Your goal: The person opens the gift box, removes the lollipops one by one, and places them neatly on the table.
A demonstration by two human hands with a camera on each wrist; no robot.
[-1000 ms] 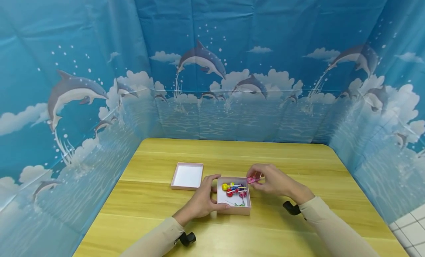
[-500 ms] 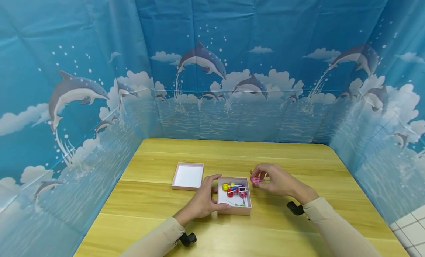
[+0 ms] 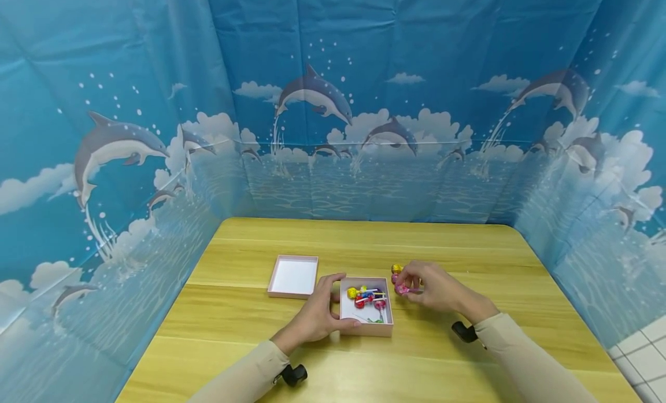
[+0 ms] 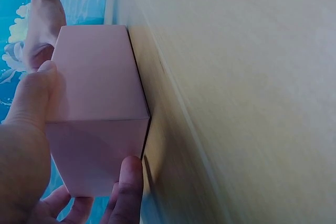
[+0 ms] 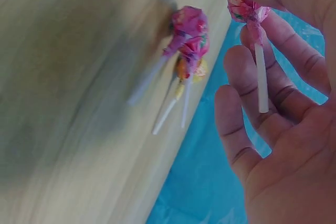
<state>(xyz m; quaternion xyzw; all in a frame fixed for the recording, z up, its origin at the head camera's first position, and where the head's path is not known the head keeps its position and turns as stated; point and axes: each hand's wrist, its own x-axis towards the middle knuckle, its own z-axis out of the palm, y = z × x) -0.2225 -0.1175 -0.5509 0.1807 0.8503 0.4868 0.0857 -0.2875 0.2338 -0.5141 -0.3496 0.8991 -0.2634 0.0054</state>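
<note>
The left hand (image 3: 317,318) clasps the near-left corner of a small pink box (image 3: 366,330) on the tabletop (image 3: 250,357), thumb curled along the front wall and fingers bent around the left side; the left wrist view shows a thumb (image 4: 32,95) and a fingertip (image 4: 127,182) pressed flat against the box's plain pink walls (image 4: 97,72). The box stands open, square and shallow, with a white inside, and holds a loose cluster of wrapped lollipops (image 3: 367,297) in yellow, red, blue and pink, their white sticks crossing.

Just right of the box, the right hand (image 3: 434,286) hovers low over the tabletop, pinching a pink lollipop (image 3: 402,288). In the right wrist view the thumb and forefinger close on the crinkled pink wrapper (image 5: 244,8) while the white stick lies across the other fingers (image 5: 247,85), which are gently bent and spread. Just beside that hand, a few more lollipops (image 5: 188,38) lie on the wood, two pink heads and a yellow one bunched together, sticks fanned out; the head view shows the yellow one (image 3: 396,269) at the far side of the fingers.

Farther back and to the left, near the box but apart from it, a shallow pink lid (image 3: 293,276) lies with its white inside up. A blue backdrop (image 3: 333,102) printed with dolphins and clouds rises behind the tabletop on three sides.
</note>
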